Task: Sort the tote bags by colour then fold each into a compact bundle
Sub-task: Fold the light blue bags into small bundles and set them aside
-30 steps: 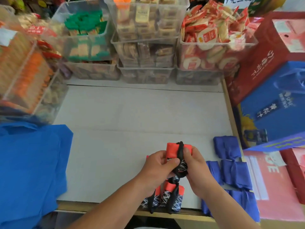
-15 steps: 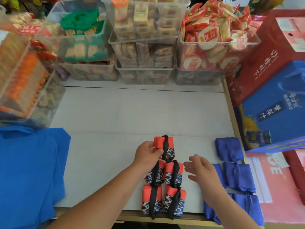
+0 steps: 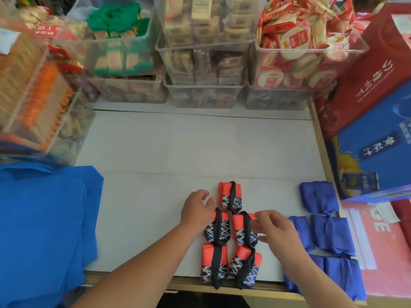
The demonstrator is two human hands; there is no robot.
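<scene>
Sitting near the front edge of the white tabletop (image 3: 155, 152), five folded red-and-black bundles (image 3: 216, 226) form a small cluster — one at the top, then two rows of two, each wrapped by a black strap. The left hand (image 3: 195, 206) hovers just left of the top bundle (image 3: 230, 194), fingers loosely curled and holding nothing. The right hand (image 3: 274, 227) is relaxed and empty too, its fingertips at the edge of the right-hand bundle in the middle row; whether they touch it is unclear. To the right lie dark blue bundles (image 3: 331, 234); to the left, a heap of unfolded blue bags (image 3: 44, 218). Clear snack bins (image 3: 204, 52) line the back — printed boxes (image 3: 373, 63) stand at right.
</scene>
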